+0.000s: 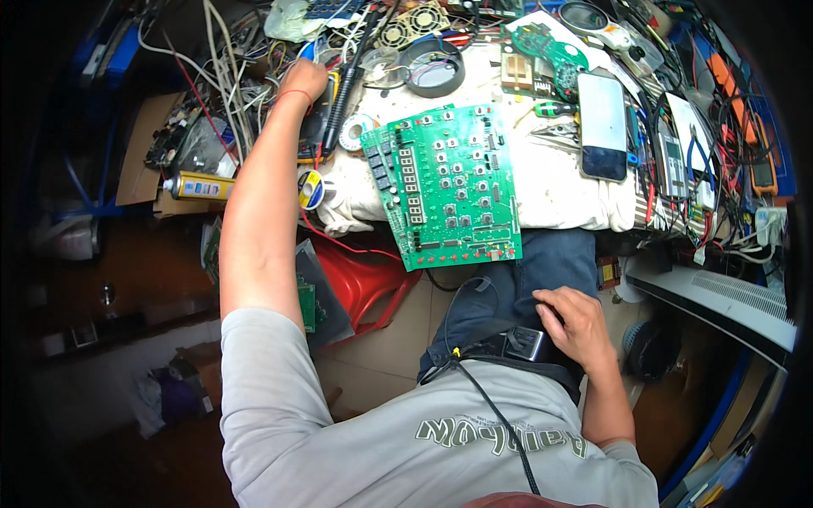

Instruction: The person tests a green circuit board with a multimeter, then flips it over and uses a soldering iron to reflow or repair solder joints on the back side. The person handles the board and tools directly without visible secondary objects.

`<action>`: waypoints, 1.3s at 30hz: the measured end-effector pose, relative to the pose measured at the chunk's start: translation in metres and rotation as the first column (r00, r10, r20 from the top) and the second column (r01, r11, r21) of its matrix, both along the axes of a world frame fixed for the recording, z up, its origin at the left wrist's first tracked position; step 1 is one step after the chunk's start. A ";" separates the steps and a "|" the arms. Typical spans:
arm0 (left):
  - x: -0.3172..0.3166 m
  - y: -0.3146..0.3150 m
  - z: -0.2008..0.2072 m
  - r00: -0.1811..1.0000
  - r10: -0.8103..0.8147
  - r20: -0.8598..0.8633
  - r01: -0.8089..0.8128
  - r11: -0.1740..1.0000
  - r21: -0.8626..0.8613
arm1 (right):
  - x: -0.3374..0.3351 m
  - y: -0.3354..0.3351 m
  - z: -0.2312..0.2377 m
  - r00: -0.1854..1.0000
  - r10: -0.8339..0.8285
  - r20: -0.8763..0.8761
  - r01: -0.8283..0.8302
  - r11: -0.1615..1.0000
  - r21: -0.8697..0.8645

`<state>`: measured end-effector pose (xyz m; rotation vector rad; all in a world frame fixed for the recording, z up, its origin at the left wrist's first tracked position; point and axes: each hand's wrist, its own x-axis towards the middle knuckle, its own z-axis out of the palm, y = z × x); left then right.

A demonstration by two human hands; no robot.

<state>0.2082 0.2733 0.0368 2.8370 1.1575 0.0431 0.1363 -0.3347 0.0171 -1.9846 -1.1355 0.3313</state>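
Observation:
My left hand [303, 81] reaches to the back left of the bench, its fingers curled beside a blue-handled piece [312, 52]. What lies inside them is hidden. Next to that hand is a yellow-edged multimeter [313, 135], with a long black tool [337, 110] lying across it. A green circuit board [464, 182] with push buttons and digit displays lies at the bench's near edge, overlapping a second green board [380, 173]. My right hand [577, 328] rests over my lap, thumb and index finger apart, with nothing in it.
Two solder spools [312, 190] [356, 132] stand left of the boards. A phone [603, 127] and a green-handled screwdriver [555, 109] lie on the right. Tangled cables crowd both bench ends. A round black ring [434, 68] sits at the back; a red stool [364, 275] is below.

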 end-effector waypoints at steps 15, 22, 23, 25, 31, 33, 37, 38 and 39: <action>-0.117 -0.165 0.023 0.775 -0.250 0.580 0.345 0.937 -0.057 | 0.023 0.014 -0.015 0.949 -0.156 -0.273 0.171 0.985 0.034; -0.130 -0.262 0.004 0.717 -0.060 0.695 0.350 0.893 -0.284 | 0.041 0.065 -0.033 0.761 -0.169 -0.627 0.344 0.924 0.169; -0.128 -0.268 0.005 0.716 -0.108 0.690 0.365 0.901 -0.237 | 0.044 0.069 -0.034 0.752 -0.143 -0.643 0.322 0.931 0.169; -0.119 -0.275 0.007 0.731 -0.146 0.666 0.372 0.904 -0.210 | 0.048 0.079 -0.036 0.730 -0.133 -0.671 0.314 0.937 0.155; -0.084 -0.270 0.011 0.709 -0.402 0.580 0.486 0.874 0.012 | 0.050 0.089 -0.039 0.599 -0.051 -0.799 0.263 0.955 0.136; -0.072 -0.264 0.009 0.714 -0.428 0.555 0.502 0.865 0.021 | 0.051 0.093 -0.042 0.540 0.003 -0.842 0.266 0.948 0.174; -0.055 -0.247 0.007 0.748 -0.451 0.488 0.502 0.864 0.030 | 0.051 0.094 -0.043 0.448 0.068 -0.892 0.291 0.932 0.217; -0.054 -0.241 0.008 0.786 -0.448 0.426 0.470 0.881 0.060 | 0.051 0.093 -0.041 0.415 0.098 -0.905 0.306 0.921 0.240; -0.056 -0.235 0.008 0.826 -0.399 0.399 0.444 0.896 -0.021 | 0.050 0.092 -0.040 0.421 0.080 -0.903 0.306 0.925 0.224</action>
